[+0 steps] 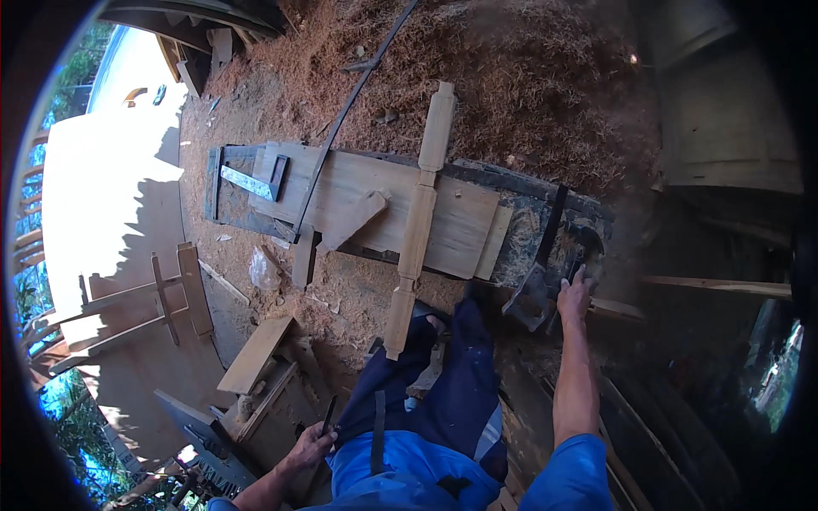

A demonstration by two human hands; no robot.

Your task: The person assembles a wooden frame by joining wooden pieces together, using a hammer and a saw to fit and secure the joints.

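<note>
Down at the lower left, my left hand point(313, 446) is closed around a slim dark stick-like tool point(330, 414), its kind unclear. My right hand point(574, 296) reaches to the right end of a low workbench point(527, 223), fingers stretched out beside dark objects in shadow that I cannot make out. Close to it, a grey metal tool point(530, 298) hangs at the bench edge below a dark bar point(554, 223). A shaped wooden post point(417, 221) with square blocks lies crosswise over a wide board point(464, 223) on the bench.
A try square point(249, 182) and a wedge-shaped wood piece point(358, 218) lie on the bench. A long thin dark strip point(351, 106) leans across it. Wood shavings point(528, 77) cover the ground beyond. Wood offcuts point(256, 353) and a handsaw point(213, 456) are at lower left.
</note>
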